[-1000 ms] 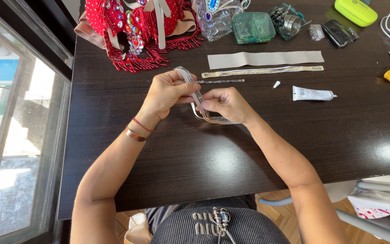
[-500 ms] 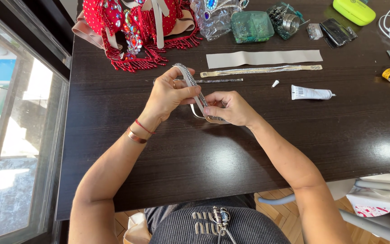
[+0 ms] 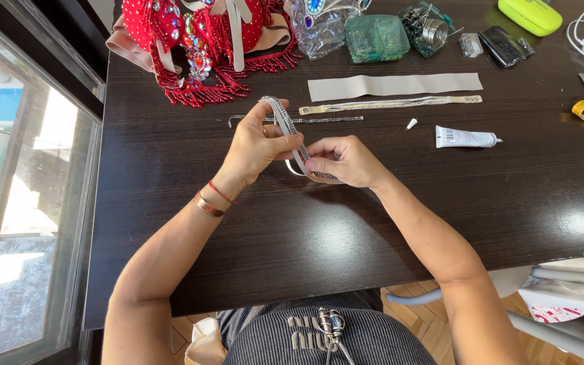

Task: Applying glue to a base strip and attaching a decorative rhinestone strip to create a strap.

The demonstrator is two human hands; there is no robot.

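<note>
**Both hands closed on rhinestone strap at mid-table**

The dark wooden table carries all items. At its far left corner lies a red beaded garment with fringe. A beige fabric strip lies flat toward the far edge, centre, with a narrower rhinestone-trimmed band just beside it on the near side. A white glue tube lies right of centre, its small cap apart to its left.

The left hand pinches the grey rhinestone strap between thumb and fingers, holding its upper loop raised. The right hand grips the strap's lower end, fingers curled over it, close above the table. The hands touch at the fingertips. A thin rhinestone chain lies on the table just beyond them.
</note>
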